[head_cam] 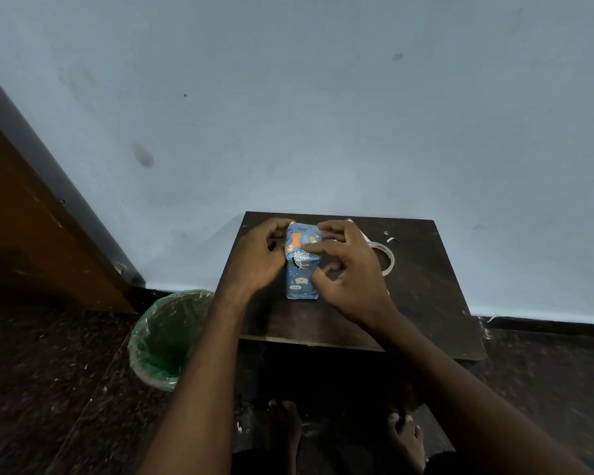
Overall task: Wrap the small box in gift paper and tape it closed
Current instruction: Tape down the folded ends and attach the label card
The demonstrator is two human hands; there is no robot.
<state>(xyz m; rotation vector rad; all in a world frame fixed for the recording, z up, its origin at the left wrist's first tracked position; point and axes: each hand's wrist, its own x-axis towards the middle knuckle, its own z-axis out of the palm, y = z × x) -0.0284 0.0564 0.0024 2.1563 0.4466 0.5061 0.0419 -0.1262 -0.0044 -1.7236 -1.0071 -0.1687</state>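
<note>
A small box wrapped in blue patterned gift paper (301, 282) lies lengthwise on the dark wooden table (426, 303). My left hand (258, 258) curls round the box's left side near its far end. My right hand (347, 269) lies over the box's right side, its index finger pressing down on the top face and its thumb against the right edge. A roll of white tape (386, 260) sits on the table just right of my right hand, partly hidden by it.
A bin with a green liner (167, 337) stands on the floor left of the table. Small paper scraps (391, 238) lie on the table beyond the tape. A wall rises behind the table; a brown door (31, 241) is at the left.
</note>
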